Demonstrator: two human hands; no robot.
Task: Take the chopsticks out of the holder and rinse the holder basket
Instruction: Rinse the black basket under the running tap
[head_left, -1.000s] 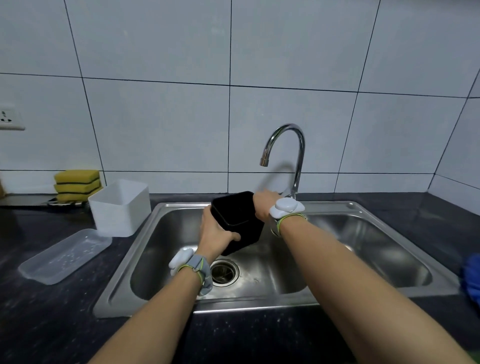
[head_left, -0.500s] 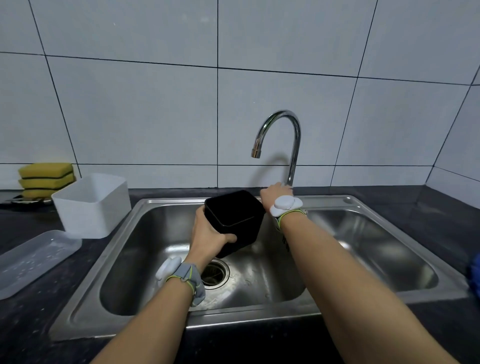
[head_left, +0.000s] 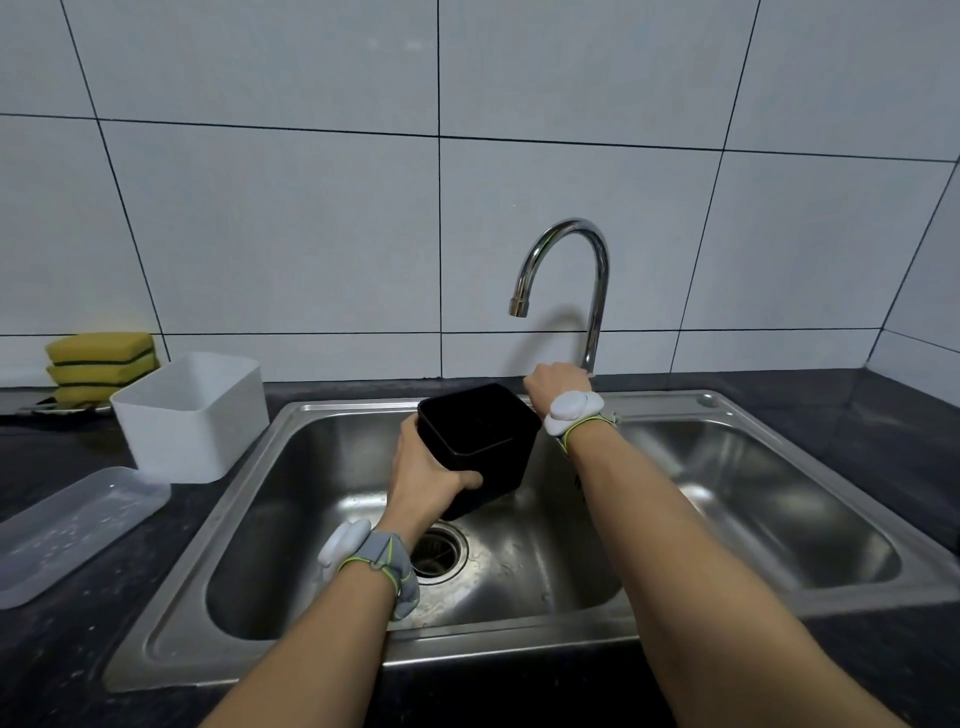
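The black square holder basket (head_left: 478, 436) is held tilted over the left bowl of the steel sink (head_left: 244, 509), below and left of the tap spout. My left hand (head_left: 426, 478) grips its near side, thumb across the front wall. The inside looks empty, and no chopsticks are in view. My right hand (head_left: 558, 382) reaches behind the basket to the foot of the chrome tap (head_left: 597, 270); its fingers curl over the tap handle there, which the hand hides. No water comes from the spout.
A white rectangular container (head_left: 192, 421) stands on the dark counter left of the sink, with a clear plastic tray (head_left: 72, 530) in front of it. Yellow sponges (head_left: 101, 364) are stacked by the wall. The drain (head_left: 436, 556) lies under the basket. A second bowl (head_left: 753, 499) is on the right.
My right hand has left the basket's far rim and moved back to the foot of the tap. My left hand keeps holding the basket over the sink.
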